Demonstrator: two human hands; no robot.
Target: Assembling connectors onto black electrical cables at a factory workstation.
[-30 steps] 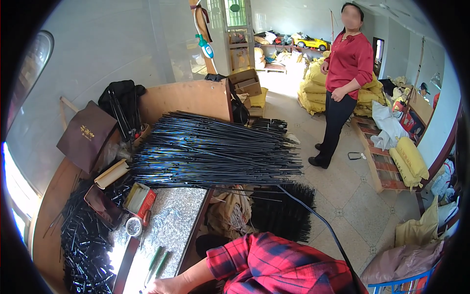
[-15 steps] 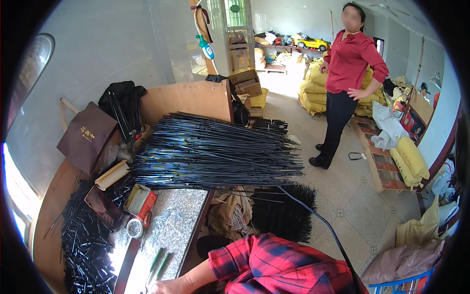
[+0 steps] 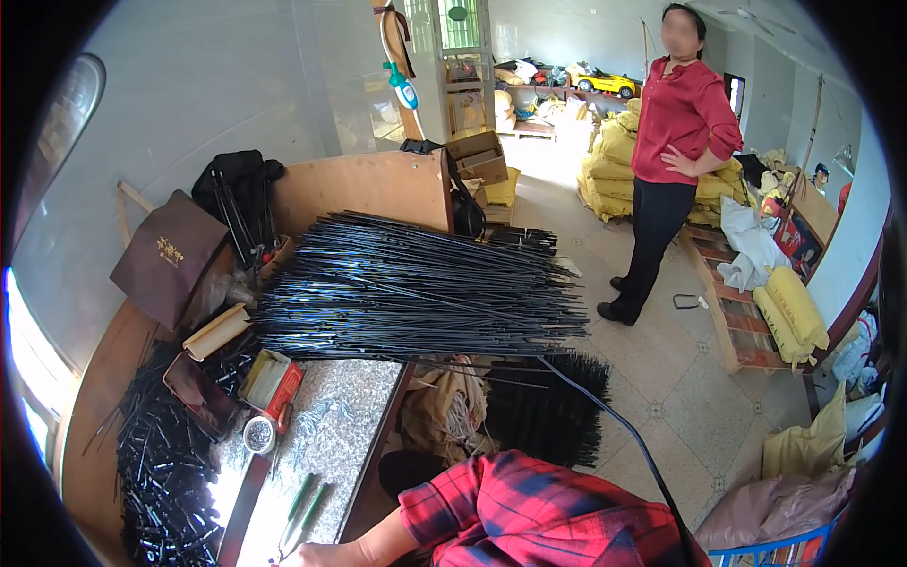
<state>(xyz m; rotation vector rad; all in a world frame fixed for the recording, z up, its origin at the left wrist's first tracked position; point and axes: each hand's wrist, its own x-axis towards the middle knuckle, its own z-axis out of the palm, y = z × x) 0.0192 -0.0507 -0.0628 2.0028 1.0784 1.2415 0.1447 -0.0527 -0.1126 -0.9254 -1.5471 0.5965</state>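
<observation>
At the bottom edge my right hand [image 3: 316, 558] comes in from a red and black plaid sleeve [image 3: 548, 515]. Most of it is cut off, so its fingers and anything in them cannot be made out. Right beside it, green-handled pliers [image 3: 307, 510] lie on the speckled grey tabletop [image 3: 345, 416], handles pointing away from me. My left hand is out of view. Farther up the table sit a small round tub of tiny metal bits [image 3: 259, 435] and a red and white open box [image 3: 272, 380]. A dark strip [image 3: 244, 510] runs along the tabletop left of the pliers.
A wide stack of thin black rods [image 3: 425, 283] covers the table's far part. Small black parts [image 3: 165, 491] heap at left, near a dark phone-like slab [image 3: 200, 395]. A person in a red shirt [image 3: 685, 123] stands beyond, near yellow sacks [image 3: 609, 170]. A black cable [image 3: 628, 430] crosses at right.
The standing person's arms have shifted: the hand that was at the near side of the waist no longer shows, and the other rests higher on the hip. My right hand has barely moved.
</observation>
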